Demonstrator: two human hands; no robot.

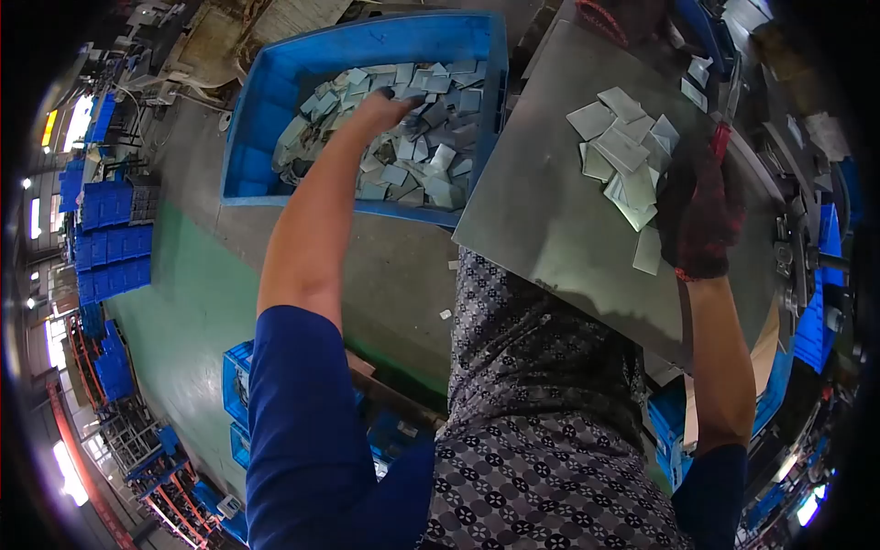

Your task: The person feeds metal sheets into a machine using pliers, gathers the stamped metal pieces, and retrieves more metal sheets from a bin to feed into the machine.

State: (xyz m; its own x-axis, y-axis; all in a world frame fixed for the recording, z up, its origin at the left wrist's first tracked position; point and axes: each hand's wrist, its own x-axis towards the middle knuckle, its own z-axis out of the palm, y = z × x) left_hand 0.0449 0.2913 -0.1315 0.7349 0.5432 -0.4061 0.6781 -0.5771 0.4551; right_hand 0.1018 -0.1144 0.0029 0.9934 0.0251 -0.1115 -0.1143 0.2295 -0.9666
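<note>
My left hand point(394, 107) reaches into a blue bin point(246, 151) of flat metal pieces point(394, 174). Its dark-covered fingertips are apart at the pieces, and no piece shows clearly in its grasp. My right hand point(701, 215) wears a dark glove with a red edge and rests at the right of a grey metal tabletop point(550, 202). A red object point(721, 142) sticks out at its fingers; what it belongs to is hidden. Just left of that glove lies a loose pile of square metal plates point(626, 151), with a single plate point(647, 250) below it.
A dark item with a red edge point(619, 18) is at the tabletop's far end. Small pieces point(695, 92) lie beyond its right edge. Blue crates point(105, 247) are stacked at the left, and another blue bin point(674, 426) stands below the table at the right.
</note>
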